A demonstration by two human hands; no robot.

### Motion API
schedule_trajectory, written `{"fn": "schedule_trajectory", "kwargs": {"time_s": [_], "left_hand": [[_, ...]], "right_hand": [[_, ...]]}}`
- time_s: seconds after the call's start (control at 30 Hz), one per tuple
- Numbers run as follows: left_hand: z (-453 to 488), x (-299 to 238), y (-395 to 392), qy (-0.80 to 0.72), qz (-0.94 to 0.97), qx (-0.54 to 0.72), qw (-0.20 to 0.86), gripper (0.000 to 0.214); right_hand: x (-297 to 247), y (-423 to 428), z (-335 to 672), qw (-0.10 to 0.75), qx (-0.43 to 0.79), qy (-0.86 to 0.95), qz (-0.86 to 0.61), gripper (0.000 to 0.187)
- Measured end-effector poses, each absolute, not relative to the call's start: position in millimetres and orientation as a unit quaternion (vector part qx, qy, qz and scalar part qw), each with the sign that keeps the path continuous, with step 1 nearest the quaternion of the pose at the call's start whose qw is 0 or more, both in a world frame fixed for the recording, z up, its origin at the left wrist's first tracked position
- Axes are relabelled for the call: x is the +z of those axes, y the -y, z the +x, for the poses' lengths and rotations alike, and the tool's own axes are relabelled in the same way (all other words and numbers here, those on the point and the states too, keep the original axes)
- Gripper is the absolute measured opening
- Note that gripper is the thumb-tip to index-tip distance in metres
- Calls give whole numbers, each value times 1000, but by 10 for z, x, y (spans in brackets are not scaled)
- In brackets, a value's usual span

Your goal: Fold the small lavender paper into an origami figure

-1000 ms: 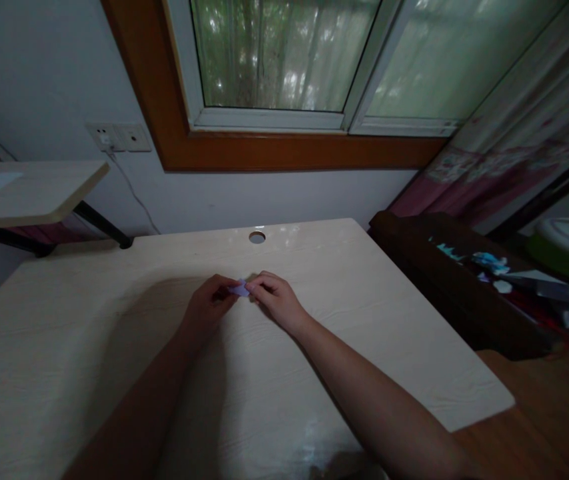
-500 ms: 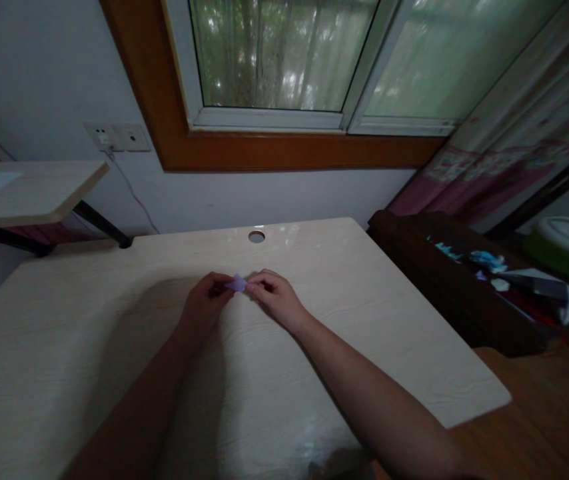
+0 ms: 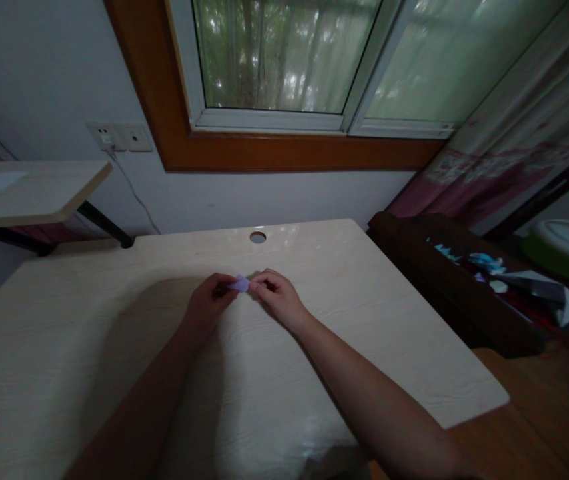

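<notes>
Between my two hands is a small folded piece of lilac paper, a little above the pale wood-grain table. My left hand pinches its left end with thumb and fingers. From the other side, the fingertips of my right hand are closed on its right edge. The paper's finer folds are too small to make out, and its left part is partly hidden by my fingers.
A round cable hole is near the table's back edge. At left a raised shelf stands on black legs; a white cord hangs from a wall socket. At right, a dark wooden bench bears paper scraps and a green-and-white container.
Both hands hold the lilac paper in nearly the same place. The whole view has shifted very slightly; no grip has visibly changed.
</notes>
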State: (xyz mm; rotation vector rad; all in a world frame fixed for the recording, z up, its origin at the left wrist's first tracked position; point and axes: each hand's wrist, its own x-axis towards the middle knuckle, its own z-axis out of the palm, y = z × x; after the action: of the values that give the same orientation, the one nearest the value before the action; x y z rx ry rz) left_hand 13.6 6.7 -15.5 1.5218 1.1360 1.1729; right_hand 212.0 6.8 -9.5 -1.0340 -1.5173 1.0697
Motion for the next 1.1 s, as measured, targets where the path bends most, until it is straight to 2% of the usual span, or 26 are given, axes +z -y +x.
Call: {"fn": "schedule_trajectory", "kwargs": {"time_s": [0.7, 1.1], "left_hand": [[150, -132, -47, -452, 617, 449, 462, 26], [158, -106, -47, -461, 622, 440, 455, 22]], "right_hand": [[-118, -79, 2120, 498, 484, 575, -433, 19], [-137, -74, 2132, 478, 462, 604, -439, 16]]}}
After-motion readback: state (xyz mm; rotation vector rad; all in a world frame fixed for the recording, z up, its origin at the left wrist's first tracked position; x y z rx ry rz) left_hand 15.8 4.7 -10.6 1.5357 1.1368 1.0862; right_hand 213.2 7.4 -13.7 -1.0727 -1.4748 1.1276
